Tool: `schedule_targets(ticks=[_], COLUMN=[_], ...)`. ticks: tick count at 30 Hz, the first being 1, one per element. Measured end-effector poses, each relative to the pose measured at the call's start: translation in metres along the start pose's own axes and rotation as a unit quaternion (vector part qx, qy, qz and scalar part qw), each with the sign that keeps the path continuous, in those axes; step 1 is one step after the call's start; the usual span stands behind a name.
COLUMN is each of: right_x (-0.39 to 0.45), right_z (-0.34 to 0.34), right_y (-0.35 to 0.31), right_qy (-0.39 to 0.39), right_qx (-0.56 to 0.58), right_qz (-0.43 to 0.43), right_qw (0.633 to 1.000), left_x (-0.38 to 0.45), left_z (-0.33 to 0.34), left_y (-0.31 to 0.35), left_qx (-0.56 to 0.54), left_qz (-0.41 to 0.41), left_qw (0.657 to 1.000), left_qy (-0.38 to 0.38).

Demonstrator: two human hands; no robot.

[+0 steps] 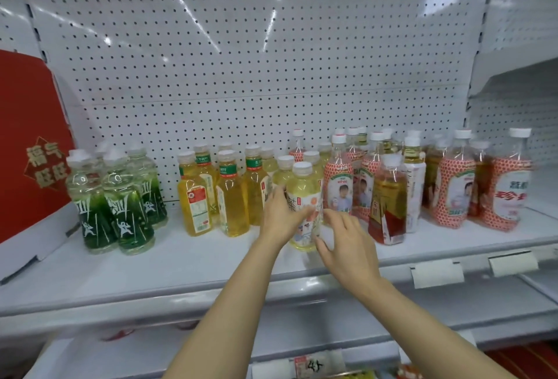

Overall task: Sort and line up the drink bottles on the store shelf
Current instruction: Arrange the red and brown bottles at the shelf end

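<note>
Reaching in from the bottom of the frame, both bare forearms angle up toward the middle of the white shelf (151,270). Nearest the camera, along the front edge of the shelf, two blank price tag holders (437,273) hang off to the right.

Left hand (279,218) is wrapped around the left side of a pale yellow tea bottle (303,206), fingers curled onto its label, so it's got a proper hold on it. Right hand (344,242) sits just to the bottle's right with fingers spread and loose. The fingertips look like they're at or barely off the lower part of the bottle, honestly can't tell if they touch. That bottle stands upright near the front of the shelf, a bit forward of the rest.

Just left of it there's a bunch of yellow tea bottles (232,197) with green neck bands, standing in rough rows. Further left, with a gap between, is a tight group of green bottles (120,206) with white figures on them. Right of the held bottle stands a dark amber bottle with a red label (388,206), and around and behind it a crowd of red-patterned bottles (456,191) with white caps, mixed with a few other tea bottles.

Far left, a red box (30,143) with gold characters leans on the shelf. Behind everything is the white pegboard back panel (256,46).
</note>
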State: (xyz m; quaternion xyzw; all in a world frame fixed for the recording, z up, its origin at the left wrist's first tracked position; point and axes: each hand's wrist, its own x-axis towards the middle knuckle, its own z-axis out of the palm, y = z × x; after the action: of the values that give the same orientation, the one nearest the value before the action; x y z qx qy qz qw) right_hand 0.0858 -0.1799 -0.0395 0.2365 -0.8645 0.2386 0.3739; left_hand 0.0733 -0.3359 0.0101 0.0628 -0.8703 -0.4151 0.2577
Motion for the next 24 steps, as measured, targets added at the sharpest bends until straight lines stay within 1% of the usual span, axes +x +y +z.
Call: schedule_targets(ticks=[3, 6, 9, 12, 14, 16, 17, 18, 20, 22, 24], right_x=[0.010, 0.019, 0.026, 0.034, 0.038, 0.040, 0.040, 0.040, 0.036, 0.033, 0.031], right_z=[0.005, 0.012, 0.022, 0.033, 0.037, 0.039, 0.040, 0.040, 0.040, 0.038, 0.032], right_y=[0.002, -0.006, -0.012, -0.014, -0.014, -0.012, -0.011, -0.010, -0.010, -0.011, -0.012], right_qy=[-0.041, -0.060, -0.071, -0.061, -0.053, -0.049, -0.048, -0.047, -0.037, -0.027, -0.021], right_qx=[0.043, 0.103, 0.143, 0.183, 0.254, 0.305, 0.318, 0.324, 0.334, 0.340, 0.341], right_qz=[0.049, 0.098, 0.121, 0.148, 0.180, 0.195, 0.197, 0.198, 0.200, 0.205, 0.203], right_qw=[0.997, 0.988, 0.980, 0.970, 0.949, 0.931, 0.926, 0.924, 0.920, 0.917, 0.918], left_x=[0.005, 0.010, 0.012, 0.007, 0.005, 0.006, 0.009, 0.013, 0.025, 0.037, 0.046], left_z=[0.006, 0.007, 0.005, 0.006, 0.001, -0.011, -0.017, -0.023, -0.027, -0.020, -0.007], left_y=[-0.002, -0.007, -0.007, -0.003, -0.002, -0.007, -0.011, -0.016, -0.025, -0.028, -0.026], left_qx=[0.010, 0.004, 0.023, 0.050, 0.014, -0.074, -0.102, -0.101, -0.042, 0.025, 0.051], left_qz=[-0.006, -0.009, -0.009, 0.010, 0.031, 0.037, 0.040, 0.042, 0.035, 0.008, -0.009], left_qw=[1.000, 1.000, 0.999, 0.998, 0.999, 0.997, 0.994, 0.993, 0.995, 0.997, 0.998], left_qy=[0.023, 0.024, 0.034, 0.045, 0.023, -0.004, 0.009, 0.037, 0.081, 0.067, 0.035])
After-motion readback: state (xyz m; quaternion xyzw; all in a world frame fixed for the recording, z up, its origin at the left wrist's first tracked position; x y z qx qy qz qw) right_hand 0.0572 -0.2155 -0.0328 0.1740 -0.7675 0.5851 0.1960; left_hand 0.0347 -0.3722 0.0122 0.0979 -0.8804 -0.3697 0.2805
